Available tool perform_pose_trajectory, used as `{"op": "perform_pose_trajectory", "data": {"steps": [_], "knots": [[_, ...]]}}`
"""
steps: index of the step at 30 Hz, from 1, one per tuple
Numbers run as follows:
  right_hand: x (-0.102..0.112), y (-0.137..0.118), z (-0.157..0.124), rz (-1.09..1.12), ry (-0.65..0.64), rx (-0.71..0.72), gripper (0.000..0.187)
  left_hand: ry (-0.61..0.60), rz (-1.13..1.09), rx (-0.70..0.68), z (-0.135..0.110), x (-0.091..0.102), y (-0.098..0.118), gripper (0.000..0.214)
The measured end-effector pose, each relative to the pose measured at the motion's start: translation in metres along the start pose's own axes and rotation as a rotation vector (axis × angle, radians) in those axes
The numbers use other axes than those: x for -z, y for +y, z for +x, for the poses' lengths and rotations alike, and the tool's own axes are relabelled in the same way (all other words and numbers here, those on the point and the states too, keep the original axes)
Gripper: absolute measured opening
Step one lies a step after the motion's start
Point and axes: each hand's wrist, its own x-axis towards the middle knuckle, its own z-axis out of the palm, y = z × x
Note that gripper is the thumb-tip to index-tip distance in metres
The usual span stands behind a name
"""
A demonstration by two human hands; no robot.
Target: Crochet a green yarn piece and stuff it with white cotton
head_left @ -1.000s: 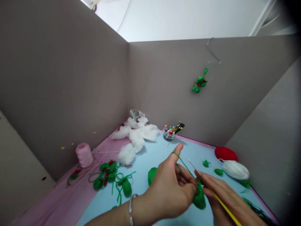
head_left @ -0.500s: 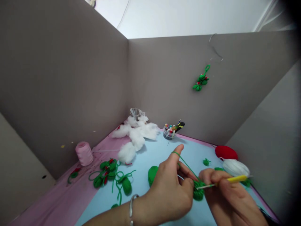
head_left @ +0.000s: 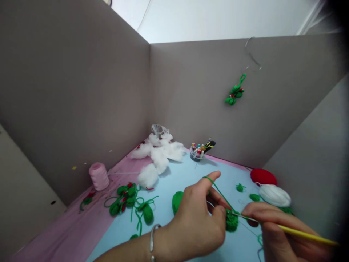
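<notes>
My left hand (head_left: 197,214) pinches a small green crochet piece (head_left: 232,221) between thumb and fingers. Over its raised index finger runs a strand of green yarn (head_left: 218,189) that leads down to the piece. In my right hand (head_left: 280,229) is a crochet hook (head_left: 302,234) with a yellow handle, its metal tip at the top edge of the green piece. Partly hidden behind my left hand lies a green yarn ball (head_left: 177,201).
Finished green and red crochet bits (head_left: 124,198) lie at left, near a pink thread cone (head_left: 99,176). White stuffing (head_left: 159,156) and a cup of pens (head_left: 196,153) stand farther back. Red yarn (head_left: 263,176) and white yarn (head_left: 275,195) sit right. A green ornament (head_left: 235,94) hangs on the wall.
My right hand has shifted right and down, and the hook has swung so its handle points down to the right. My left hand keeps its grip nearly in place.
</notes>
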Motion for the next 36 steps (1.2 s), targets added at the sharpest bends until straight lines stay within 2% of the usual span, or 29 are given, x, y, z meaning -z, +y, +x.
{"op": "perform_pose_trajectory", "data": {"steps": [3, 9, 12, 18, 22, 29, 36], "knots": [[0.000, -0.001, 0.000, -0.001, -0.020, 0.013, 0.012, -0.007, -0.002, 0.000, 0.000, 0.001, 0.002, 0.068], [-0.003, -0.011, -0.004, 0.023, 0.023, -0.153, 0.011, -0.011, 0.030, 0.007, 0.000, 0.001, 0.005, 0.066], [-0.002, -0.010, -0.005, -0.021, 0.040, -0.166, 0.009, -0.015, 0.033, 0.012, 0.000, 0.001, 0.006, 0.066], [0.003, 0.003, -0.004, -0.112, 0.047, 0.023, 0.012, -0.014, 0.041, 0.015, 0.000, 0.002, 0.004, 0.065], [0.003, 0.004, -0.002, -0.145, 0.002, 0.062, 0.008, -0.007, 0.050, 0.006, 0.001, 0.001, 0.004, 0.067], [0.010, 0.004, -0.004, -0.324, -0.084, 0.185, 0.010, 0.004, 0.061, 0.014, 0.002, 0.001, 0.004, 0.068], [0.008, -0.010, 0.004, -0.484, -0.326, 0.567, 0.019, 0.006, 0.054, -0.016, 0.003, 0.001, 0.002, 0.067]]}}
